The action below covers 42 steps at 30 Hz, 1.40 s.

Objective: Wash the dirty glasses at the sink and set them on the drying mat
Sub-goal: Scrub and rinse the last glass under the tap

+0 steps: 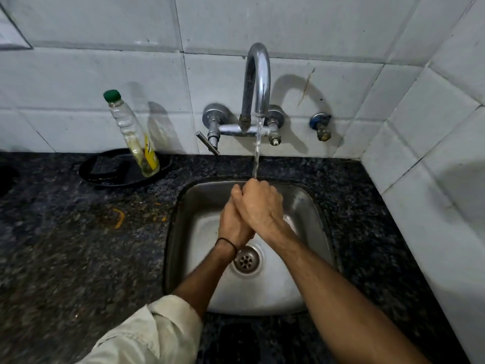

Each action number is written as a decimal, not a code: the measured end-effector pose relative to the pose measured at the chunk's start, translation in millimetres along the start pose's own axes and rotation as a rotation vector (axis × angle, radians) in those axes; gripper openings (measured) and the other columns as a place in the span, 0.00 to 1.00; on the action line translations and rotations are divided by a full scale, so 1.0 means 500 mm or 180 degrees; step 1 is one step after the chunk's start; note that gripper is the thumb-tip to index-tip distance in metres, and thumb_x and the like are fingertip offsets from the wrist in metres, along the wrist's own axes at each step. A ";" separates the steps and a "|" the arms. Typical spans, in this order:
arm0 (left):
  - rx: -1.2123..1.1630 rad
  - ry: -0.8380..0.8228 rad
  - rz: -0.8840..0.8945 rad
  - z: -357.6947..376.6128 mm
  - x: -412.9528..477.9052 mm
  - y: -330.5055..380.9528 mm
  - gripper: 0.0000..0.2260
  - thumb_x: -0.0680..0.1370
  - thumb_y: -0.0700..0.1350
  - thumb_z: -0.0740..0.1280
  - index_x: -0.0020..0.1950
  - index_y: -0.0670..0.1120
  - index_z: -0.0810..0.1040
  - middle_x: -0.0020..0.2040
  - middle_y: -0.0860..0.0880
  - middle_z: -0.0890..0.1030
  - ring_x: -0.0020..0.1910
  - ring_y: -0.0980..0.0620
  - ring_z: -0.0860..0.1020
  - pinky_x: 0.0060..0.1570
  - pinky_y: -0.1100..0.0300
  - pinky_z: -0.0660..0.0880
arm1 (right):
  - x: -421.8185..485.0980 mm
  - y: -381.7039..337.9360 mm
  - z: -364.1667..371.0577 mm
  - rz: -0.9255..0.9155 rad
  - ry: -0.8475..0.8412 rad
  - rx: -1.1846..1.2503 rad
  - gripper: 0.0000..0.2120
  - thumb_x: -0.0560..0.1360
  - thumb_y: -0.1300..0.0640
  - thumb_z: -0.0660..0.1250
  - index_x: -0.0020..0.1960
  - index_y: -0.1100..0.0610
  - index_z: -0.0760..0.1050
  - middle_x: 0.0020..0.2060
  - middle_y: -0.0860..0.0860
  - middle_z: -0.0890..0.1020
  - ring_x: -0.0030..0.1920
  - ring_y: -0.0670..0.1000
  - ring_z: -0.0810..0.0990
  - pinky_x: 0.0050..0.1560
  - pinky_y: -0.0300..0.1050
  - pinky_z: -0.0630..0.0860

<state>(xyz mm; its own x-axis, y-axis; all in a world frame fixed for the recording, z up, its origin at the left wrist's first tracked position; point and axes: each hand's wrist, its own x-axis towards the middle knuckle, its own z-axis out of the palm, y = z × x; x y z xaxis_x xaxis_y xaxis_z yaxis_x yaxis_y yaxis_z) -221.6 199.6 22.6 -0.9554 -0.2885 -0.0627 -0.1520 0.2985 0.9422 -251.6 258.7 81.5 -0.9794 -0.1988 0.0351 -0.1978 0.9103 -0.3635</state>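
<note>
Over the steel sink my two hands are pressed together under the running water. My right hand lies on top, its fingers wrapped over my left hand, which is partly hidden beneath it. Neither hand shows anything in it. The stream falls from the curved chrome faucet onto my fingertips. No glass and no drying mat are in view. The basin holds only the drain.
A clear bottle with a green cap leans in a black dish on the dark granite counter, left of the sink. A tap lever sticks out. A blue valve sits on the tiled wall, which closes in at right.
</note>
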 end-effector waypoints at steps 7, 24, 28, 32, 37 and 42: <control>-0.0329 -0.1032 -0.0128 -0.052 0.018 -0.007 0.12 0.72 0.35 0.74 0.49 0.48 0.78 0.41 0.50 0.84 0.43 0.54 0.83 0.42 0.62 0.79 | -0.001 0.032 0.001 -0.0115 -0.0808 0.1141 0.19 0.81 0.47 0.61 0.37 0.56 0.79 0.34 0.52 0.80 0.37 0.51 0.80 0.40 0.43 0.72; 0.0044 -0.1025 0.0726 -0.038 0.059 -0.043 0.25 0.64 0.35 0.79 0.59 0.44 0.77 0.49 0.52 0.81 0.46 0.67 0.79 0.47 0.72 0.74 | 0.023 0.076 -0.011 -0.1052 -0.1675 -0.0691 0.21 0.77 0.59 0.66 0.69 0.58 0.70 0.64 0.56 0.76 0.67 0.58 0.72 0.70 0.50 0.66; 0.0288 -0.0517 0.0787 -0.045 0.061 -0.039 0.10 0.72 0.41 0.71 0.52 0.48 0.77 0.46 0.54 0.81 0.46 0.63 0.78 0.52 0.66 0.76 | -0.007 0.050 0.069 -0.0311 -0.0696 0.0631 0.11 0.75 0.63 0.63 0.54 0.56 0.79 0.49 0.53 0.81 0.49 0.54 0.81 0.49 0.49 0.79; 0.0299 -0.0869 0.0658 -0.073 0.068 -0.061 0.22 0.64 0.35 0.78 0.54 0.47 0.77 0.49 0.52 0.83 0.49 0.56 0.81 0.51 0.62 0.78 | -0.014 0.127 0.065 -0.2044 -0.0634 -0.0061 0.20 0.67 0.67 0.68 0.56 0.52 0.80 0.54 0.48 0.81 0.57 0.51 0.78 0.63 0.55 0.74; 0.0775 -0.1177 0.0633 -0.054 0.064 -0.049 0.29 0.61 0.38 0.79 0.60 0.50 0.77 0.55 0.52 0.82 0.55 0.54 0.80 0.56 0.56 0.77 | 0.011 0.136 0.000 -0.2096 -0.1329 -0.0833 0.21 0.69 0.64 0.69 0.61 0.55 0.75 0.61 0.53 0.76 0.65 0.54 0.71 0.71 0.51 0.67; 0.1293 -0.1033 0.0460 -0.070 0.073 -0.046 0.30 0.61 0.48 0.80 0.61 0.55 0.75 0.55 0.52 0.82 0.55 0.50 0.80 0.56 0.47 0.78 | 0.021 0.092 0.053 -0.0403 -0.1737 0.1055 0.12 0.66 0.70 0.68 0.49 0.61 0.79 0.44 0.54 0.81 0.44 0.51 0.80 0.39 0.45 0.79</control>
<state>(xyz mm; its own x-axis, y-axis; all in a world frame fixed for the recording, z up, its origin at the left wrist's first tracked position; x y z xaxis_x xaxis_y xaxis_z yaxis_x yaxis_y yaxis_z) -244.2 150.4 10.3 -0.9932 0.0584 -0.1010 -0.0374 0.6607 0.7497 -269.8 288.8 40.6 -0.7709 -0.5325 -0.3496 -0.2020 0.7248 -0.6587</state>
